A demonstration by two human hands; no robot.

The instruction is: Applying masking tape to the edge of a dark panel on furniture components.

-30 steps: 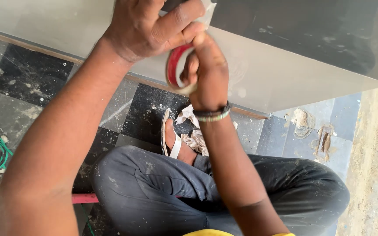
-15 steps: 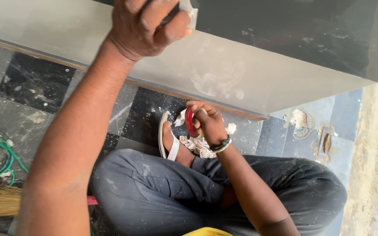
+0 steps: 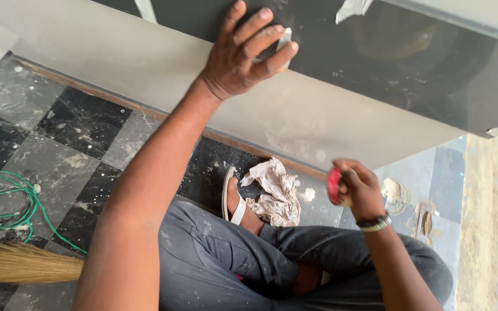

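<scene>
The fingers [image 3: 263, 34] of the left hand [image 3: 243, 55] are spread flat and pressed on a small white piece [image 3: 284, 41], perhaps tape or paper, which is held against the dark glossy panel [image 3: 410, 63]. What the piece is exactly cannot be told, because most of it is hidden under the fingers. The right hand [image 3: 359, 187] is curled closed around a red roll of tape [image 3: 334, 185], held low in front of the pale lower band [image 3: 145, 69] of the panel, well apart from the left hand.

On the dark panel two more white strips [image 3: 354, 8] are already stuck near the upper edge, so it is judged that part of the taping is done and one piece is now being fixed. How many pieces are left cannot be told.

Below, the person's legs in grey trousers [image 3: 231, 265] are folded on a black and grey tiled floor [image 3: 70, 126] dusted with white spots. A crumpled rag [image 3: 275, 193] lies just beside the sandalled foot [image 3: 234, 198]. A green cord [image 3: 1, 196] and a straw broom [image 3: 24, 264] are seen at the left.
</scene>
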